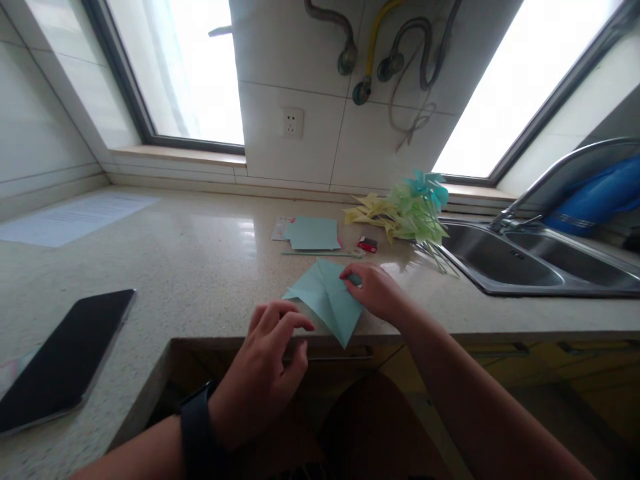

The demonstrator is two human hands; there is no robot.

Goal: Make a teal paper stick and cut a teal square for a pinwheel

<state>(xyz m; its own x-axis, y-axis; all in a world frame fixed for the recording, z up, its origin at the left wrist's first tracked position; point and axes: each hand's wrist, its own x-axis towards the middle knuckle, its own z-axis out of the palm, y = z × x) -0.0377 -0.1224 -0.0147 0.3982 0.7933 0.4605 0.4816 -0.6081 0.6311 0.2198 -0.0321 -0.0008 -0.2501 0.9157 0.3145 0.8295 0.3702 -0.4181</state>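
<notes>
The right hand lies on the folded light-blue paper, its fingertips pressed flat onto the paper's upper right corner, fingers together and bearing down rather than pinching. The left hand hovers at the paper's lower left edge, fingers curled and loosely apart, the fingertips just beside the paper's near-left corner; whether they actually touch it cannot be told. The paper lies between the two grips, flat on the table, right at the table's front edge, with its lowest point jutting over that edge. A black watch sits on the left wrist. Just beyond the right grip, farther from the person, lie a thin stick, a small red-and-black object and a stack of light-blue paper sheets. Beyond and to the right of that grip stands a bunch of yellow, green and teal paper pinwheels, next to the steel sink with its tap. Well to the left of the left grip a dark phone lies face up, and farther off a white printed sheet.
</notes>
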